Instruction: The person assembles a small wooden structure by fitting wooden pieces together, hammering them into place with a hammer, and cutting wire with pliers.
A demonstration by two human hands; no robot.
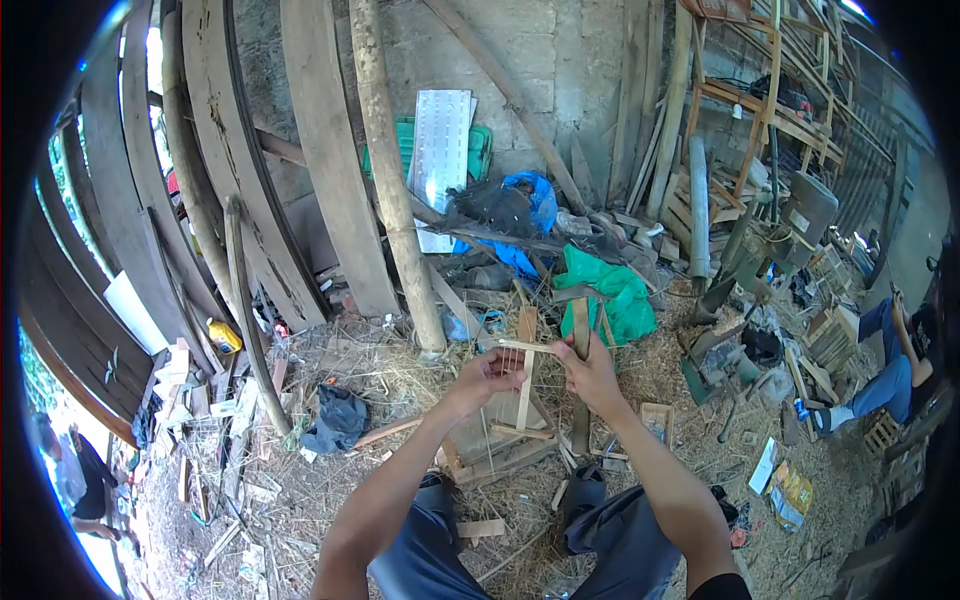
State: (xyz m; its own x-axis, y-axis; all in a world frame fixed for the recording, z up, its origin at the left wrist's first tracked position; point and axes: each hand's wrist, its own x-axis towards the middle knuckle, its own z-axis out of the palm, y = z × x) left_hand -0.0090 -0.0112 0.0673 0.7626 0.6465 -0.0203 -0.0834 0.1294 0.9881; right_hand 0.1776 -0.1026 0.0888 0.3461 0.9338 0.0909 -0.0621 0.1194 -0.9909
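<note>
In the head view, you sit over a straw-littered floor [330,535], bringing both hands together on a slender wooden frame [524,403] raised in front of your knees. Your right hand [587,373] pinches one end of the frame's top slat [527,346] between thumb and fingers. Your left hand [492,376] curls in close beside the upright, fingers drawn narrow; whether it grips the wood or only steadies it, you cannot tell from this angle.

The work looks partway along: the top slat, one upright and a lower crosspiece [522,432] already stand in place as a single shape, while both sides between the crosspieces appear open. Fine strands [505,361] show near your left fingers, too thin to identify, and how firmly the joints are fixed is hidden. How much remains cannot be settled from here.

A dark plank [581,322] stands upright at your right hand, its contact with your fingers unclear. Below the frame, a broad wooden board [472,440] lies between your feet, and a small wooden box [656,408] sits to the right.
</note>
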